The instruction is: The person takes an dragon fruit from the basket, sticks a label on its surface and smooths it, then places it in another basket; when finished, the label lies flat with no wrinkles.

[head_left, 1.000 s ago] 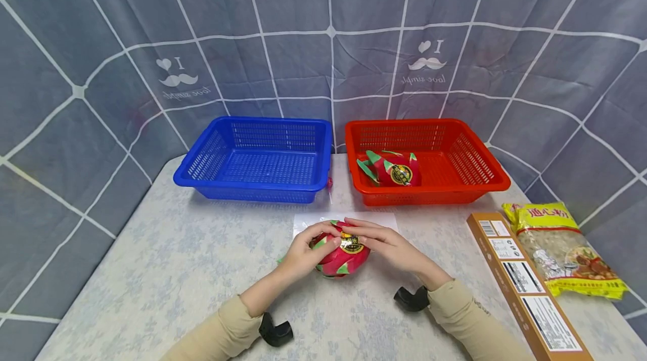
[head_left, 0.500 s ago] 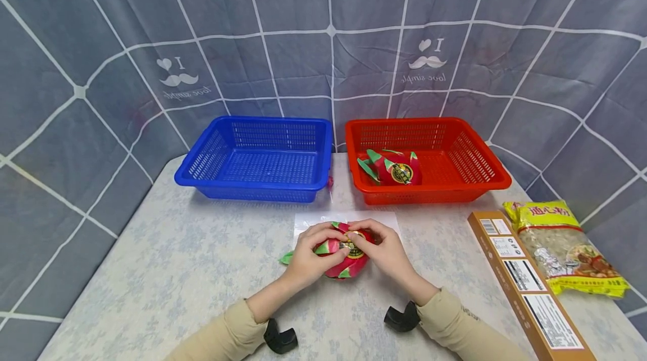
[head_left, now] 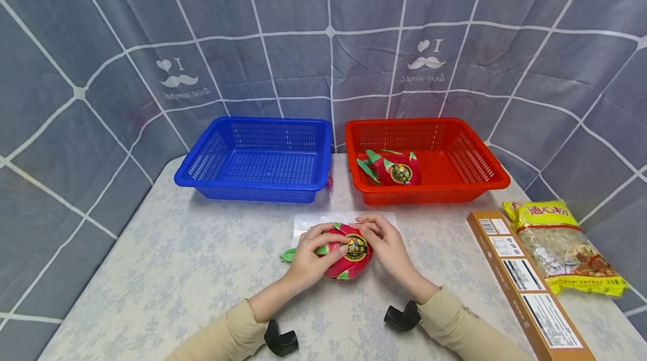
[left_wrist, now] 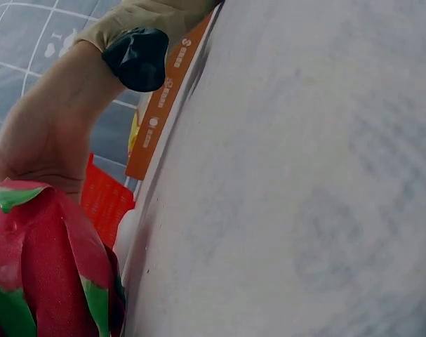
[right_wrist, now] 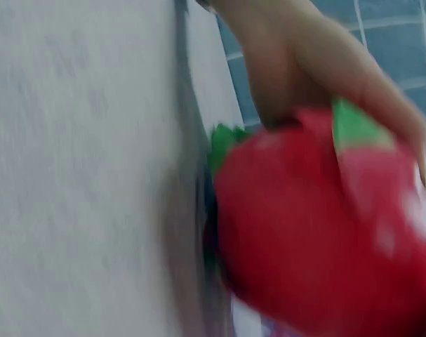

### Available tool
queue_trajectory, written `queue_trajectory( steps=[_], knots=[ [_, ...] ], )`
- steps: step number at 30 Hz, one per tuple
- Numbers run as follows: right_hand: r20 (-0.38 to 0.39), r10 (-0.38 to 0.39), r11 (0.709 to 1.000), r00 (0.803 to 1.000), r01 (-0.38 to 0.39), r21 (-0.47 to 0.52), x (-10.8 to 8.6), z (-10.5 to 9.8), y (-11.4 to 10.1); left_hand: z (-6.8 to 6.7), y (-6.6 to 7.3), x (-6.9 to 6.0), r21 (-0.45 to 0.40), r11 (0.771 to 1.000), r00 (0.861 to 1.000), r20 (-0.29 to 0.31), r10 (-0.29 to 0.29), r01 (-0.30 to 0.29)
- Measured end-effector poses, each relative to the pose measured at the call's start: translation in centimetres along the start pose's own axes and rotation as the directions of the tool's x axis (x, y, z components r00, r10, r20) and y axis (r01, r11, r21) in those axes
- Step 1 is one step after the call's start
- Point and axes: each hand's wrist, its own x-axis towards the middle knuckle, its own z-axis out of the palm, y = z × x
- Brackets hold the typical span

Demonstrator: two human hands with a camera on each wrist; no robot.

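Note:
A red dragon fruit (head_left: 349,265) with green-tipped scales and a round black-and-gold label (head_left: 356,248) lies on the table before me. My left hand (head_left: 306,263) grips its left end, thumb and fingers bent over the top near the label; the green stalk leaves stick out to the left. At the upper right side of the fruit, my right hand (head_left: 388,246) holds it with curled fingers. Some right fingertips are hidden behind the fruit. The left wrist view has the dragon fruit (left_wrist: 55,263) at its lower left; it looks blurred in the right wrist view.
A blue basket (head_left: 253,186) stands at the back left. The red basket (head_left: 434,188) beside it holds another dragon fruit (head_left: 394,171). A white sheet (head_left: 308,220) lies behind my hands. To the right are a long brown box (head_left: 528,288) and a yellow food bag (head_left: 568,248).
The fruit has turned, with its stalk leaves coming out to the left. My right fingers have moved off the label to its right, so the label shows more fully.

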Motion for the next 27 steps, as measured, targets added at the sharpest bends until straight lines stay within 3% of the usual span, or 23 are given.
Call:
queue_trajectory(
  steps=[4, 9, 12, 17, 23, 25, 27],
  knots=[
    [0.095, -0.062, 0.998, 0.994, 0.064, -0.013, 0.2, -0.7, 0.4, -0.1, -0.5, 0.0, -0.029, 0.999, 0.999, 0.016, -0.040, 0.040],
    [0.256, -0.129, 0.991, 0.958, 0.135, -0.005, 0.3, -1.3, 0.8, 0.1, -3.5, 0.2, -0.106, 0.992, 0.997, 0.032, -0.067, 0.070],
    [0.313, -0.154, 0.986, 0.937, 0.167, -0.016, 0.4, -1.6, 1.0, 0.1, -4.9, 0.2, -0.129, 0.988, 0.996, 0.042, -0.080, 0.085],
    [0.358, -0.191, 0.978, 0.914, 0.210, -0.016, 0.8, -2.2, 1.4, 0.0, -5.3, 0.3, -0.125, 0.989, 0.995, 0.059, -0.077, 0.083],
    [0.427, -0.246, 0.969, 0.870, 0.220, 0.109, 1.1, -2.9, 1.9, 0.0, -5.1, 0.3, -0.113, 0.988, 0.994, 0.055, -0.097, 0.102],
    [0.428, -0.248, 0.968, 0.869, 0.202, 0.150, 1.2, -3.0, 2.0, 0.0, -5.1, 0.3, -0.130, 0.986, 0.994, 0.059, -0.095, 0.102],
    [0.404, -0.247, 0.966, 0.881, 0.192, 0.173, 1.2, -2.7, 2.1, -0.1, -5.1, 0.4, -0.147, 0.984, 0.994, 0.065, -0.089, 0.097]
  ],
)
